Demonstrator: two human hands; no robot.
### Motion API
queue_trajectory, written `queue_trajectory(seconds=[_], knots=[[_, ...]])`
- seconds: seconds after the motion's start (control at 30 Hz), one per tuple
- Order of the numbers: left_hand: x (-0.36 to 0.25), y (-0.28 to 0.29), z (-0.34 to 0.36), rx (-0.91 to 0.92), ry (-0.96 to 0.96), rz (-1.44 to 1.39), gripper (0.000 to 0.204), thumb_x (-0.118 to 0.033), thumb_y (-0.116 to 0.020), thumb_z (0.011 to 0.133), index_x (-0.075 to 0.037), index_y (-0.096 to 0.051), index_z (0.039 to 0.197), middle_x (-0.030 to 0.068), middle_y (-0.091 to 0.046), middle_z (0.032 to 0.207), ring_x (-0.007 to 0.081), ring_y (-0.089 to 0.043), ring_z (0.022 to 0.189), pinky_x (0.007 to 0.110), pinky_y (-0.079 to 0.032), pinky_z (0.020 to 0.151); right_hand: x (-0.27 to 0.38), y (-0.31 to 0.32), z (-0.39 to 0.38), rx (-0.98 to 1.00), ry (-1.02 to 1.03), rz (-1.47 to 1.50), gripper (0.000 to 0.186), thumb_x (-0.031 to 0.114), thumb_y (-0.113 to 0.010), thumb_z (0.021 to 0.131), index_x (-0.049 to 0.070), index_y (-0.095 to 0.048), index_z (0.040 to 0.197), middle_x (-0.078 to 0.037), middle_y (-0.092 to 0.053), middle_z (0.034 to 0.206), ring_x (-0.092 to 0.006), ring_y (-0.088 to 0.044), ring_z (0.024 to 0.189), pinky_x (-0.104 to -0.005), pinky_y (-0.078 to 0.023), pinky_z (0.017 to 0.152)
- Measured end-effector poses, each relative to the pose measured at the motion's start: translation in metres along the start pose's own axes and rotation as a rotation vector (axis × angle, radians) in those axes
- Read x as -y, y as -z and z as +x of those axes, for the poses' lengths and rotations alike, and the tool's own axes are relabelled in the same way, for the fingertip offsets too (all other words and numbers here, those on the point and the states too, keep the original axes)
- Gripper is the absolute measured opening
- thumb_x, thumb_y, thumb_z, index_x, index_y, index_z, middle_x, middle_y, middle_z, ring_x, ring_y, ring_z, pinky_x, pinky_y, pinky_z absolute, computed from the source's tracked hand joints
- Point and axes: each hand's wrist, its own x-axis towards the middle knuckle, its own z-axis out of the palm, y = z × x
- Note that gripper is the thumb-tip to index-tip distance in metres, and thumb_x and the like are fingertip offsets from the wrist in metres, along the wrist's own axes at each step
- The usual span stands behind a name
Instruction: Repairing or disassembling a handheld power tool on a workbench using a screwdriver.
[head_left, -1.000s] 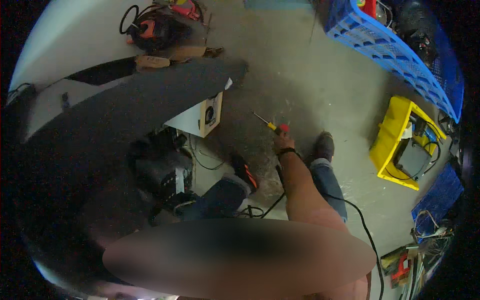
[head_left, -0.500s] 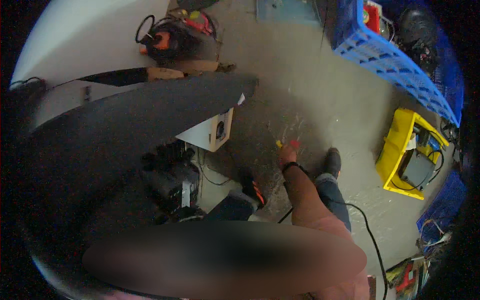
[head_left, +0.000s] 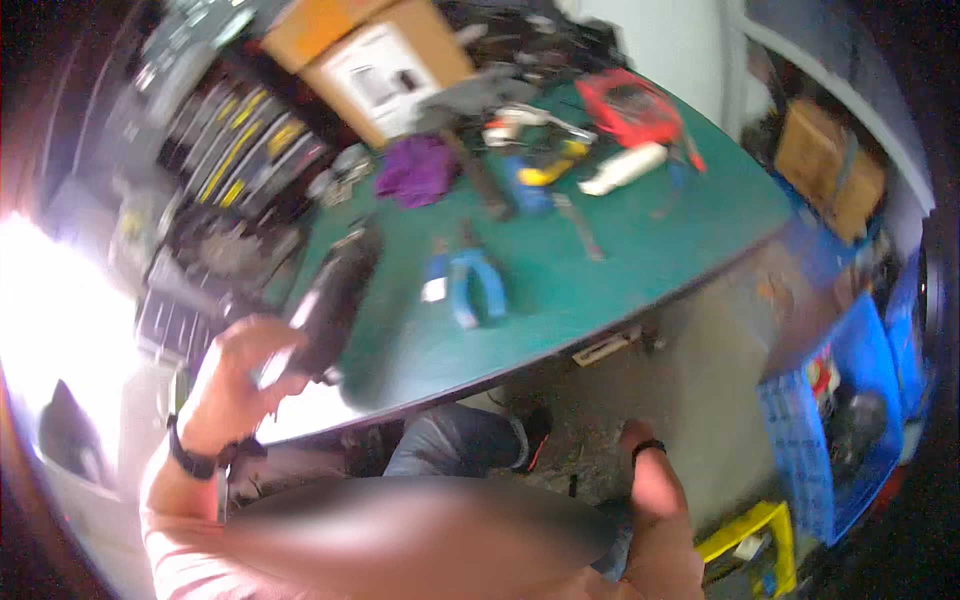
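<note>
My left hand [head_left: 232, 382] is raised at the table's left edge, fingers curled round the near end of a dark, elongated object [head_left: 338, 290]. Motion blur hides what kind of thing it is; it tilts up and away over the tabletop. My right hand [head_left: 641, 438] hangs low beyond the table's front edge, small and smeared, so its fingers cannot be read. Blue-handled pliers [head_left: 475, 285] lie on the green table [head_left: 650, 245], right of the dark object. A small blue item with a white label [head_left: 435, 280] is beside them.
Behind are a purple cloth [head_left: 415, 170], a cardboard box [head_left: 385, 75], a red tool or case [head_left: 630, 108] and a white tube [head_left: 622, 168]. A blue crate [head_left: 805, 455] and a yellow bin [head_left: 778, 515] stand on the floor at right.
My view has swung up from the floor to the green tabletop. My left hand has come into sight with the dark object. The red and yellow bits at my right hand no longer show.
</note>
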Motion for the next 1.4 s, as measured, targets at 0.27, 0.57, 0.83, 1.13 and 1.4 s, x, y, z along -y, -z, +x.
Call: queue_trajectory(seconds=[0.27, 0.57, 0.83, 1.13, 1.4], knots=[[0.129, 0.011, -0.090, -0.050, 0.224, -0.220, 0.061, -0.027, -0.076, 0.078, 0.000, -0.054, 0.129, 0.0198, -0.058, 0.121, 0.0352, -0.060, 0.104, 0.040, -0.049, 0.091, 0.099, 0.082, -0.104, 0.259, -0.152, -0.311, 0.039, 0.021, -0.053, 0.085, 0.015, -0.063, 0.122, -0.016, -0.066, 0.119, -0.0353, -0.063, 0.109, -0.0444, -0.051, 0.092], [0.166, -0.044, -0.110, -0.140, -0.136, -0.187, 0.079, -0.033, -0.078, 0.075, 0.000, -0.043, 0.138, 0.0227, -0.054, 0.120, 0.0420, -0.057, 0.106, 0.045, -0.048, 0.090, 0.261, 0.159, -0.276, 0.014, 0.113, -0.067, 0.045, 0.006, -0.059, 0.079, 0.009, -0.058, 0.125, -0.020, -0.064, 0.115, -0.0377, -0.060, 0.107, -0.0423, -0.049, 0.089], [0.211, -0.055, -0.091, -0.091, -0.267, 0.113, 0.068, -0.018, -0.071, 0.078, -0.007, -0.042, 0.139, 0.0207, -0.050, 0.128, 0.0359, -0.056, 0.109, 0.044, -0.047, 0.093, 0.326, 0.186, -0.348, -0.083, 0.226, -0.047, 0.040, 0.010, -0.061, 0.082, 0.003, -0.058, 0.121, -0.019, -0.062, 0.106, -0.0359, -0.060, 0.101, -0.0400, -0.049, 0.087], [0.224, -0.080, -0.067, -0.287, -0.666, 0.249, 0.079, -0.027, -0.078, 0.066, -0.012, -0.046, 0.137, 0.0159, -0.051, 0.125, 0.0303, -0.056, 0.105, 0.043, -0.048, 0.089, 0.343, 0.195, -0.367, -0.186, 0.345, 0.155, 0.039, 0.001, -0.061, 0.082, 0.000, -0.059, 0.120, -0.016, -0.063, 0.107, -0.0284, -0.065, 0.100, -0.0348, -0.051, 0.088], [0.219, -0.073, -0.062, -0.259, -0.674, 0.246, 0.078, -0.029, -0.076, 0.069, -0.013, -0.045, 0.138, 0.0107, -0.052, 0.120, 0.0246, -0.055, 0.097, 0.037, -0.047, 0.085, 0.357, 0.200, -0.385, -0.241, 0.303, 0.348, 0.032, -0.005, -0.060, 0.081, -0.003, -0.061, 0.113, -0.013, -0.065, 0.105, -0.0227, -0.068, 0.099, -0.0310, -0.054, 0.087]])
